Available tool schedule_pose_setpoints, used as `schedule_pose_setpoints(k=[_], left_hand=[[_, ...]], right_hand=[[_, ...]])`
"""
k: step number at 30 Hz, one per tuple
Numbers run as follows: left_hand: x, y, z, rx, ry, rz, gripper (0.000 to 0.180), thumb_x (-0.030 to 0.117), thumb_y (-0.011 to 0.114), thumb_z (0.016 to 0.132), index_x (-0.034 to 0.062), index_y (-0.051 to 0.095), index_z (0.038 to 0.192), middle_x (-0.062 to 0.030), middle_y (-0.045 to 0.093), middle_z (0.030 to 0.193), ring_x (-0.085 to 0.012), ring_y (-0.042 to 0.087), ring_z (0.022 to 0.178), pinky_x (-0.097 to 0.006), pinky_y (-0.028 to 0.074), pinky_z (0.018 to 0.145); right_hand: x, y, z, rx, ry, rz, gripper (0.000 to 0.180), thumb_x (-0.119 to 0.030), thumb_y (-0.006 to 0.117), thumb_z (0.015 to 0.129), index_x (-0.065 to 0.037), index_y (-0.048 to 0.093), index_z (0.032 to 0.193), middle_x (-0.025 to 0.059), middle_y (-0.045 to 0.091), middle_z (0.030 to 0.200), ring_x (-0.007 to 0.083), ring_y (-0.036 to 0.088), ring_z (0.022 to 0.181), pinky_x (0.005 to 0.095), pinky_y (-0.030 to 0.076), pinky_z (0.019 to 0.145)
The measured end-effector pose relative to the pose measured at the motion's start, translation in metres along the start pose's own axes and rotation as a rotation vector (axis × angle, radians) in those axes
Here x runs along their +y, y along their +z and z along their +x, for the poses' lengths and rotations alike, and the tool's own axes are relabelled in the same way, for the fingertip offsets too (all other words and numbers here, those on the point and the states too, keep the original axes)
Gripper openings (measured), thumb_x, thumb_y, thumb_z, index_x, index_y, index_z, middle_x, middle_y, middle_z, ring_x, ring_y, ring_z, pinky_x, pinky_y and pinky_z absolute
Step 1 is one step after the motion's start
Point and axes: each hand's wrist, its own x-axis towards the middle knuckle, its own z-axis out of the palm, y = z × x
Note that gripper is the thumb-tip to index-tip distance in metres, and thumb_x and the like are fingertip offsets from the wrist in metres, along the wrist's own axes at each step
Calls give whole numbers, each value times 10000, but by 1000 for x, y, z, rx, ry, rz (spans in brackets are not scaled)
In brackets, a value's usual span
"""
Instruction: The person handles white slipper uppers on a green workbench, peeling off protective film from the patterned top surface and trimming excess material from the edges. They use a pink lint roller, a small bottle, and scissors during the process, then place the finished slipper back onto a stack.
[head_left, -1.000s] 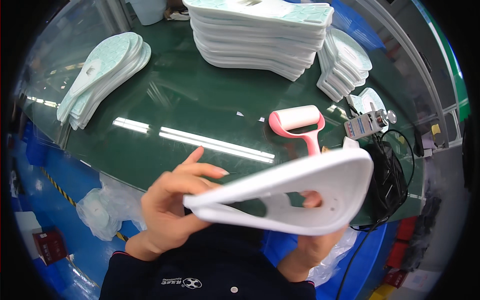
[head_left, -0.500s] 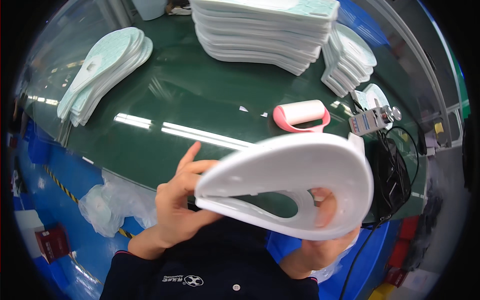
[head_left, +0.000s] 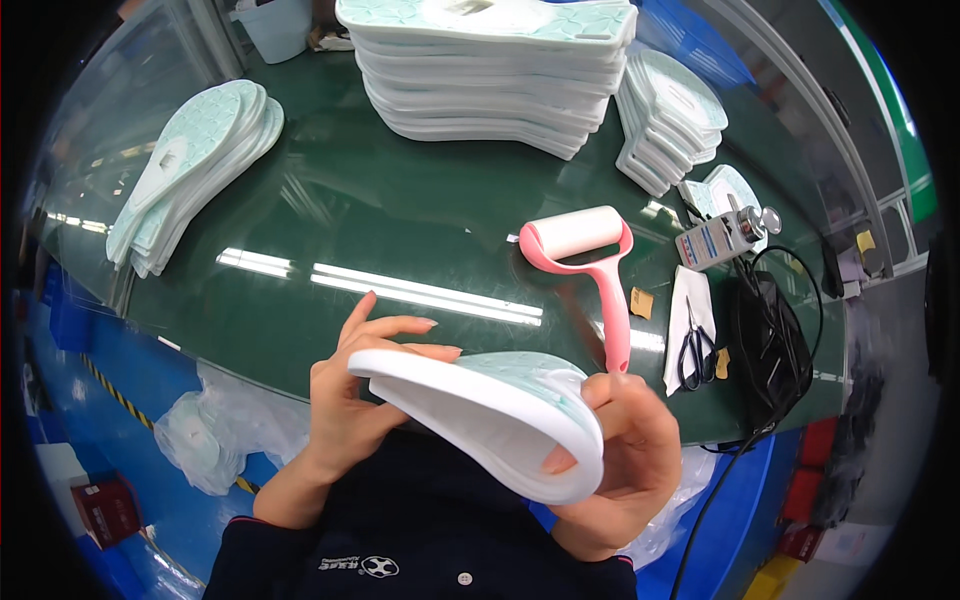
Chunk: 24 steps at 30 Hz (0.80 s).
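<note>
In both hands is a curved white moulded piece (head_left: 490, 420), tilted so that its white rim and hollow underside face me. A strip of its pale green patterned face shows along the top. My left hand (head_left: 350, 400) pinches the narrow left end between thumb and fingers, with the index finger raised. My right hand (head_left: 630, 450) grips the wide right end, its thumb on the patterned face and a fingertip showing inside the hollow. Just beyond that end lies a pink-handled lint roller (head_left: 612, 300) with a white roll.
A tall stack of similar white pieces (head_left: 480, 90) stands at the back; smaller stacks are at the left (head_left: 190, 165) and right (head_left: 675, 120). On the right lie dark-handled scissors (head_left: 695, 350) on a white cloth, a metal-topped bottle (head_left: 720, 238) and a black bag (head_left: 770, 350) with cables.
The white piece has tipped over and moved left and down; its hollow faced me more fully before, and now the patterned face shows. The lint roller's handle and the scissors have come into sight.
</note>
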Motion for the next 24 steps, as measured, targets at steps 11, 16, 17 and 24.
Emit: schedule_pose_setpoints(k=[11, 16, 17, 24], left_hand=[[16, -4, -14, 93, -153, -81, 359, 50, 700, 529, -34, 589, 860, -109, 607, 883, -286, 507, 1005, -463, 226, 967], [19, -4, -18, 114, -233, -126, 345, 44, 699, 535, -38, 591, 852, -112, 607, 886, -317, 474, 1043, -447, 214, 975], [21, -3, -16, 120, -230, -136, 337, 44, 700, 537, -39, 593, 845, -111, 610, 876, -318, 473, 1043, -441, 212, 976], [28, 4, -7, 203, -68, -159, 778, 169, 763, 538, -25, 355, 1172, -192, 405, 1188, -312, 331, 1162, -420, 208, 975]], right_hand=[[-5, -7, 4, -46, 59, 112, 579, 36, 710, 521, 39, 496, 1059, 149, 522, 1015, 183, 455, 921, 238, 385, 695], [-2, -6, 2, -48, 35, 124, 584, 41, 712, 520, 44, 491, 1061, 154, 513, 1022, 184, 464, 912, 244, 378, 707], [-2, -6, 1, -48, 28, 133, 586, 42, 713, 520, 44, 490, 1062, 154, 511, 1021, 184, 466, 910, 246, 378, 713], [1, 7, -1, 60, 92, 221, 632, 60, 706, 548, 47, 439, 1120, 116, 487, 997, 173, 465, 914, 276, 368, 799]])
